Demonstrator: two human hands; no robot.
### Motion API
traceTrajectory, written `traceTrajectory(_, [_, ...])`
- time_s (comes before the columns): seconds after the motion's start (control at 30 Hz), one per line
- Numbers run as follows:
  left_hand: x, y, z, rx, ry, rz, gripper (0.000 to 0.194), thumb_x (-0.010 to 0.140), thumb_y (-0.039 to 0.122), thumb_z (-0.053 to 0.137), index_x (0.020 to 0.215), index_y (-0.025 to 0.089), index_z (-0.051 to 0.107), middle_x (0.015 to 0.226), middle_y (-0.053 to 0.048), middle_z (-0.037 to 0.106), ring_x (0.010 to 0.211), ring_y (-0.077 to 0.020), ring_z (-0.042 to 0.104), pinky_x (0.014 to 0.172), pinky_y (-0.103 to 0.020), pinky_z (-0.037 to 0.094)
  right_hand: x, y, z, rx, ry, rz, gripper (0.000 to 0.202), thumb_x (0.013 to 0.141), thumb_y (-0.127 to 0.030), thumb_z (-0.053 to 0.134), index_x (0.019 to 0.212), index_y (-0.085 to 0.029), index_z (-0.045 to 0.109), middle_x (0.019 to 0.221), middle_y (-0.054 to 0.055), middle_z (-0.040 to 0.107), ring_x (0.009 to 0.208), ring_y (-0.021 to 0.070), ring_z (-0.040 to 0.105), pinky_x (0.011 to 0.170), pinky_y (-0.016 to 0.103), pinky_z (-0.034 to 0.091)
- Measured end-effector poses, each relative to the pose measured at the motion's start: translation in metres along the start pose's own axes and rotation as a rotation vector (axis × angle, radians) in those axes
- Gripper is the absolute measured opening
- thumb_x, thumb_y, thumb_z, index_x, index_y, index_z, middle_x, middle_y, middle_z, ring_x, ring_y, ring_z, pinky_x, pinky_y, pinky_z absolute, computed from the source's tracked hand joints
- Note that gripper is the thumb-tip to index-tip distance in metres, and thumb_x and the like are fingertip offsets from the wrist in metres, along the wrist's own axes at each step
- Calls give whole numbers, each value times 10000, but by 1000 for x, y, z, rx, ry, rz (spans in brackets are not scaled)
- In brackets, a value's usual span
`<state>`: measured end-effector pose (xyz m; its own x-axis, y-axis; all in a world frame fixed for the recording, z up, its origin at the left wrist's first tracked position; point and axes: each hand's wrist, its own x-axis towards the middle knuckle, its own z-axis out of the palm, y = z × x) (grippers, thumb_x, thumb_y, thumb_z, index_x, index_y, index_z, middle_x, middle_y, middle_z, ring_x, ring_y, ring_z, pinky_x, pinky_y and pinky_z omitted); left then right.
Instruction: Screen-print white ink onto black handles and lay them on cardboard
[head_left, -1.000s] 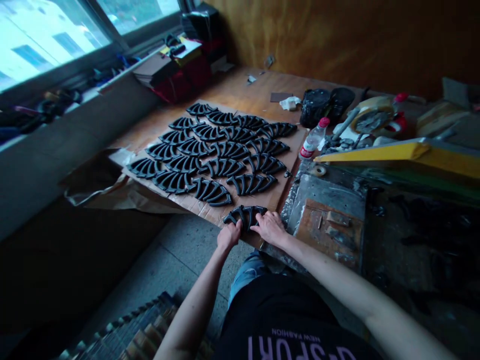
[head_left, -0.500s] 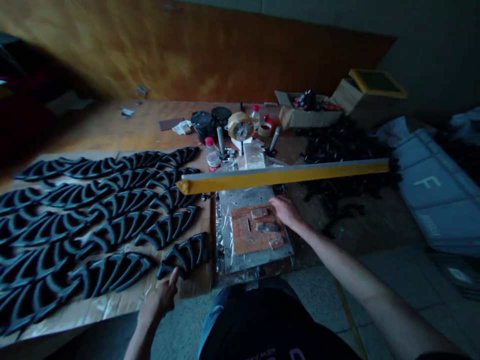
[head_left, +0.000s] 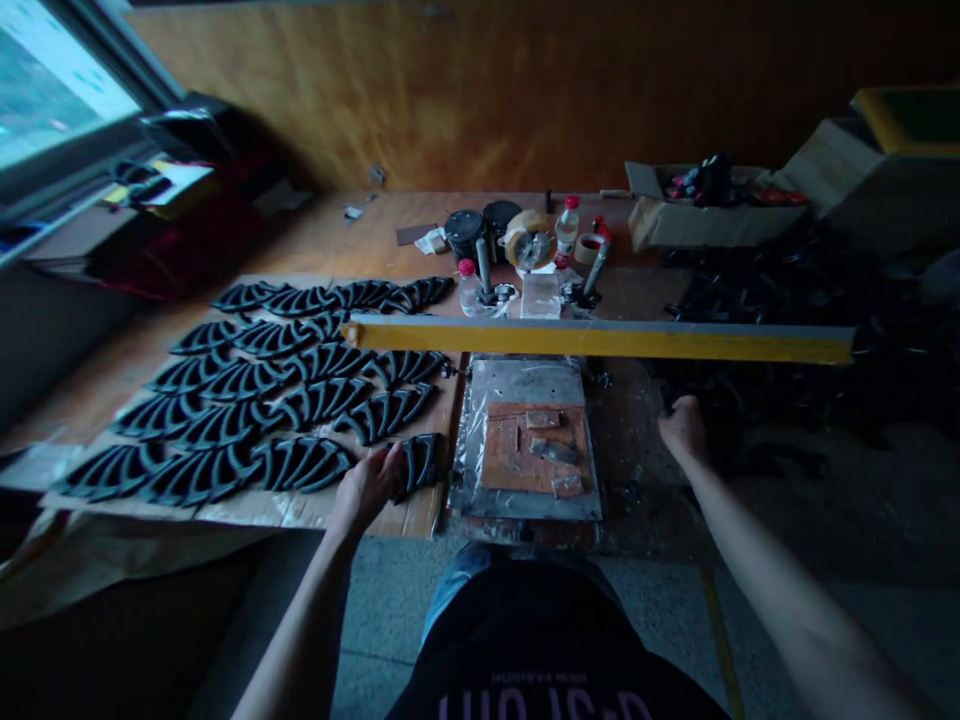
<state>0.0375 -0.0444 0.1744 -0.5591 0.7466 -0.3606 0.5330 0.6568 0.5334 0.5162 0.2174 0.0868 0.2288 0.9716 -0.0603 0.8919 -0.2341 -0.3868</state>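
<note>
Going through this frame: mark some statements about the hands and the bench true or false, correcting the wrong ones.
1. The left hand is at a black ribbed part on the cardboard sheet. True.
2. The right hand is on the metal plate. False: it is to the right of the plate, beside the dark heap; its fingertips are hard to make out.
3. Two bottles with red caps, a front one and a rear one, stand beyond the plate. True.
4. The yellow-and-grey bar points toward the person. False: it runs crosswise, left to right.
5. The plate lies between the cardboard sheet and the dark heap. True.
</note>
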Motion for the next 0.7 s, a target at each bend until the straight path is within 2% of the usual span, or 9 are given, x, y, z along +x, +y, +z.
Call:
traceTrajectory(0.1, [-1, 40, -7, -321, 53, 77, 474, 858, 645, 438, 804, 198, 588, 535, 6, 591, 457, -148, 536, 451, -225, 377, -40, -35, -7, 287, 11, -331, 393, 820, -291, 593, 1181, -156, 513, 1080, 138, 649, 961, 263, 633, 811, 363, 498])
traceTrajectory(0.2, [1, 84, -19, -590, 110, 225, 418, 856, 593, 507, 816, 184, 585, 534, 17, 574, 426, -111, 496, 431, -204, 372, -93, -83, -6, 469, -152, -689, 267, 896, -368, 544, 1100, -204, 595, 1043, 77, 658, 977, 226, 627, 861, 351, 497])
traceTrajectory(0.27, [3, 113, -29, -702, 149, 342, 386, 863, 561, 527, 860, 181, 598, 533, 22, 567, 425, -95, 492, 439, -192, 386, -122, -107, 1, 429, -251, -883, 264, 948, -329, 481, 1137, -226, 634, 1029, 56, 648, 963, 190, 618, 871, 318, 489])
traceTrajectory(0.33, [6, 139, -36, -793, 210, 450, 364, 876, 540, 525, 917, 186, 603, 537, 28, 568, 419, -86, 484, 437, -185, 388, -139, -121, 10, 251, -270, -1027, 326, 967, -261, 448, 1235, -271, 634, 997, 53, 630, 931, 178, 599, 847, 292, 480])
traceTrajectory(0.43, [9, 168, -41, -886, 261, 569, 373, 912, 526, 459, 922, 187, 615, 544, 19, 583, 414, -87, 487, 430, -191, 395, -146, -125, 15, -85, -165, -1098, 419, 954, -211, 466, 1335, -335, 587, 943, 78, 610, 931, 214, 557, 822, 310, 454])
traceTrajectory(0.53, [8, 181, -36, -942, 192, 617, 463, 937, 549, 372, 884, 174, 639, 543, 3, 584, 424, -99, 511, 439, -207, 422, -143, -124, 12, -256, -88, -1108, 454, 955, -192, 450, 1367, -347, 557, 983, 104, 620, 962, 242, 537, 809, 339, 438])
traceTrajectory(0.63, [-2, 180, -31, -962, 131, 598, 510, 927, 595, 377, 934, 170, 657, 596, -9, 608, 488, -115, 559, 471, -216, 446, -144, -127, 12, -276, -106, -1121, 457, 946, -163, 460, 1350, -346, 572, 1046, 108, 633, 997, 243, 547, 815, 348, 445])
traceTrajectory(0.7, [-12, 170, -30, -936, 119, 572, 525, 918, 610, 396, 993, 167, 669, 702, -32, 652, 600, -132, 607, 538, -225, 475, -143, -128, 14, -170, -158, -1068, 406, 934, -173, 507, 1300, -314, 613, 1063, 101, 641, 1009, 233, 565, 837, 350, 465])
